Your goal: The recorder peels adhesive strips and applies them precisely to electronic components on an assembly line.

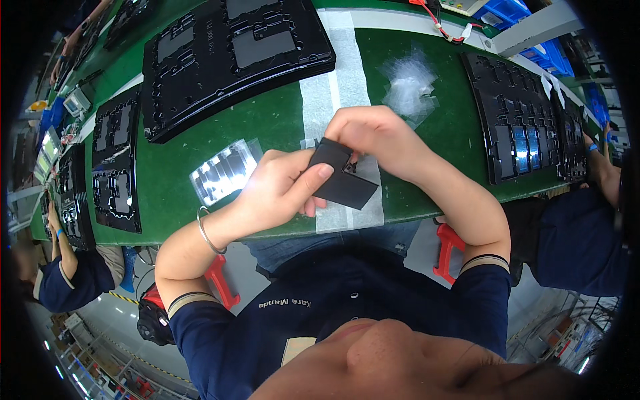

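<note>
My left hand (pixel 285 179) is closed around a flat black L-shaped part (pixel 343 181), its thumb lying across the front face. A notch in the part's upper right side shows a small dark connector or cable end (pixel 351 167). My right hand (pixel 365 133) curls over the part's top edge beside that notch, fingers bent in and touching it; their tips are partly hidden. Both hands hold the part above a whitish strip (pixel 333 80) that runs across the green table (pixel 267 127). Left of my left hand lies a sheet of shiny silver-and-clear stickers or film (pixel 223 172).
A stack of black moulded trays (pixel 220 87) stands at the far left, with more trays (pixel 117 160) beyond it. Thin clear film pieces (pixel 410 83) are heaped on the far side. Another black tray (pixel 513 120) lies at right. Co-workers sit to both sides.
</note>
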`<action>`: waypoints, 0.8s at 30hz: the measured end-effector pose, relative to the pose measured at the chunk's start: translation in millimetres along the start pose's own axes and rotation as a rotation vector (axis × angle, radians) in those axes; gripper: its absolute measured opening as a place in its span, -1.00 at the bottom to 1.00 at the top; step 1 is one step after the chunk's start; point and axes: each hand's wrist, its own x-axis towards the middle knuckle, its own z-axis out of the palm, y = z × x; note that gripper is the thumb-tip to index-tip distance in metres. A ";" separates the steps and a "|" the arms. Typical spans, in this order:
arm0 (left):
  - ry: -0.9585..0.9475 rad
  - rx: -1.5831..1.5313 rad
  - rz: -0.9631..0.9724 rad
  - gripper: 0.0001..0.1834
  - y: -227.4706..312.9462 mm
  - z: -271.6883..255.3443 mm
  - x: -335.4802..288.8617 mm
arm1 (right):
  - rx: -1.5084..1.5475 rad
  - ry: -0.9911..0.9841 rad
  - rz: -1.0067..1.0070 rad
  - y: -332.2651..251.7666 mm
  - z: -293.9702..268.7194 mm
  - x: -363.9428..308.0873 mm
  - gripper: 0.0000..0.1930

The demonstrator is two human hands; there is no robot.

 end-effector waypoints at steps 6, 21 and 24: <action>0.086 -0.154 0.135 -0.71 -13.6 8.0 -3.6 | -0.065 0.018 -0.028 -5.1 -5.4 -4.1 -0.63; 0.046 -0.298 0.122 -0.70 -13.8 6.8 -3.2 | -0.291 0.032 -0.318 -3.5 -1.3 -3.1 -0.56; 0.050 -0.296 0.116 -0.71 -13.2 5.9 -4.3 | -0.310 0.035 -0.321 -4.0 0.8 -4.0 -0.55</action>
